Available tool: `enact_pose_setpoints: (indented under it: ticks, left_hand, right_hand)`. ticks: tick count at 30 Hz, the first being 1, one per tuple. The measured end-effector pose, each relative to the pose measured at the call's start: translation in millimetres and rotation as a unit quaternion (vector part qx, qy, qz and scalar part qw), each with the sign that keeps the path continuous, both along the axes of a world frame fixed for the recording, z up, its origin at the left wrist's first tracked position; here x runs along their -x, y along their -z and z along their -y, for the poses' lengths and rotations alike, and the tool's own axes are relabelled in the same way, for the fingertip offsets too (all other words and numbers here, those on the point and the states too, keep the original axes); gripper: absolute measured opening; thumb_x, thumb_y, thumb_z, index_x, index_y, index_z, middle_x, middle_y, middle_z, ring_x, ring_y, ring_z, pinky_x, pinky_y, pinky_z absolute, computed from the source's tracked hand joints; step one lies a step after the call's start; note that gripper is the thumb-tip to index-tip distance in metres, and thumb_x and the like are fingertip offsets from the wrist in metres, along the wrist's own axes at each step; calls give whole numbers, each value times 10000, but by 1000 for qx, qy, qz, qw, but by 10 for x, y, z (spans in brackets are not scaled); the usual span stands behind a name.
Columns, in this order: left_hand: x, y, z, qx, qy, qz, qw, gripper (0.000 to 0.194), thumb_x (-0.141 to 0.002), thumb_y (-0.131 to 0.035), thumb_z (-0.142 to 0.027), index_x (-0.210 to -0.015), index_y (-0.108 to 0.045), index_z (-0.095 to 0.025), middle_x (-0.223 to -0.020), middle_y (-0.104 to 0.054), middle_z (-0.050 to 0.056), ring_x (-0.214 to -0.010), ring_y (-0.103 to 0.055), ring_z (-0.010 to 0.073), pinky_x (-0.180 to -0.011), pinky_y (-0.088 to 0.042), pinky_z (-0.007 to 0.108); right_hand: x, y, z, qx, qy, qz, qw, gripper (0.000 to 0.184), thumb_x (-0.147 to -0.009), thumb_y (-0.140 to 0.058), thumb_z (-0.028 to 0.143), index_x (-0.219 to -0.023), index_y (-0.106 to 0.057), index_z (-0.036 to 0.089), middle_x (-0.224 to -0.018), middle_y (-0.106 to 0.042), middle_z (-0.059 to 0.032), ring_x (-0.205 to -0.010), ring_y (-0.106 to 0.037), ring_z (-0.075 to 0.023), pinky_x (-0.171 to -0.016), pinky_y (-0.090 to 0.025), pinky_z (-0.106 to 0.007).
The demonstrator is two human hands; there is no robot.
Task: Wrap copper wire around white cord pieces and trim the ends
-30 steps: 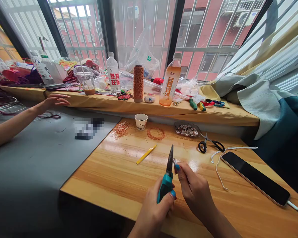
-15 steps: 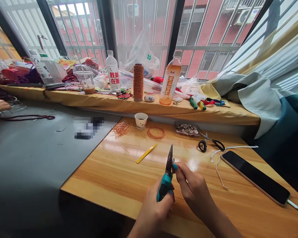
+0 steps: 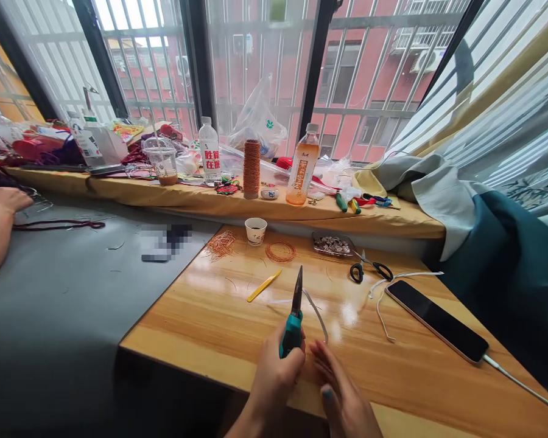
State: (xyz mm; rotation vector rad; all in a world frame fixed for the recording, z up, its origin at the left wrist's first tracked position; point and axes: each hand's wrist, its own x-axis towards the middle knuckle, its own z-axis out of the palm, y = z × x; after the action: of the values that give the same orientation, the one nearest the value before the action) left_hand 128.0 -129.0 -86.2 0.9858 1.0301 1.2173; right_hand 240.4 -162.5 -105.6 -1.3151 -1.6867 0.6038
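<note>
Left hand point(image 3: 271, 368) clamped round the pliers point(image 3: 292, 333), best kept steady; right hand point(image 3: 349, 404), thumb and forefinger apart. White strip point(image 3: 319, 317) beyond my right fingertips; contact I cannot tell.

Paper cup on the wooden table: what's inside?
The paper cup holds something dark, probably a liquid, visible past the rim. Its depth and the cup's bottom can't be seen; the front wall covers them.
</note>
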Motion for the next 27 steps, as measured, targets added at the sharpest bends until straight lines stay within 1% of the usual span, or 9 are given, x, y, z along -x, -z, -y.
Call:
enact_pose_setpoints:
  ticks: [4, 9, 11, 12, 15, 17, 19, 22, 27]
  left_hand:
    - [-4, -96, 41, -27, -22, 31, 999, 136, -580, -503, -250, -644, -474, -133, -560, -411, -19, -527, -370, 82, -495, -302, 195]
    - [-24, -80, 29, 35, 16, 115, 993, 241, -556, -486, -314, -726, -441, -149, -577, -380, -29, -441, -307, 52, -388, -191, 176]
    - [-25, -70, 30, 34, 20, 116, 992, 221, -564, -481, -298, -720, -439, -147, -568, -375, -30, -442, -308, 53, -392, -194, 179]
    - [-23, -68, 32, 29, 18, 113, 993, 198, -572, -474, -293, -699, -438, -144, -553, -371, -30, -441, -308, 54, -399, -205, 183]
    - [-11, -57, 33, 19, 6, 105, 994, 159, -582, -461, -286, -627, -431, -137, -511, -364, -26, -447, -313, 61, -430, -236, 198]
    - [-2, -42, 21, 19, -1, 103, 994, 153, -575, -462, -281, -610, -431, -135, -512, -376, -19, -464, -326, 66, -448, -247, 201]
    - [6, -20, -2, 13, 5, 96, 995, 138, -568, -461, -266, -598, -432, -135, -512, -384, -13, -475, -333, 69, -452, -248, 199]
    - [19, 18, -43, 3, 28, 87, 996, 123, -560, -453, -257, -578, -427, -138, -495, -379, -10, -467, -332, 71, -433, -241, 197]
    - [32, 34, -71, 4, 37, 75, 997, 128, -558, -463, -250, -615, -434, -140, -498, -376, -19, -449, -335, 67, -422, -260, 192]
  right_hand:
    - [5, -232, -232, 37, -100, -41, 993, 624, -743, -306, 624, -1103, -519, 162, -1034, -609, -124, -935, -579, -225, -728, -499, -306]
    - [-376, -805, -144, -51, 39, 54, 997, 317, -788, -453, 408, -573, -600, 227, -502, -610, 8, -459, -584, -125, -460, -480, -181]
    - [-469, -945, -224, -122, 58, 68, 988, 193, -739, -530, 395, -784, -617, 229, -781, -664, -31, -633, -623, -164, -574, -510, -232]
    - [-477, -978, -316, -124, 16, 85, 989, 276, -729, -541, 397, -948, -588, 235, -963, -633, -53, -744, -623, -185, -640, -515, -269]
    - [-378, -941, -687, -26, -187, 109, 976, 595, -719, -563, 385, -1255, -348, 242, -1268, -423, -83, -1072, -480, -212, -826, -455, -342]
    - [-269, -866, -879, 47, -288, 74, 954, 594, -742, -537, 380, -1273, -313, 239, -1255, -436, -81, -1114, -440, -196, -861, -427, -349]
    - [-169, -814, -957, 92, -344, 47, 933, 427, -790, -471, 361, -1194, -426, 229, -1113, -554, -52, -1040, -502, -174, -836, -441, -326]
    - [-71, -799, -910, 88, -339, 59, 935, 248, -846, -372, 315, -892, -584, 194, -835, -625, -3, -851, -572, -151, -730, -467, -261]
    - [-43, -737, -807, -19, -223, 158, 962, 231, -852, -331, 206, -699, -502, 178, -654, -564, -1, -602, -524, -125, -556, -421, -223]
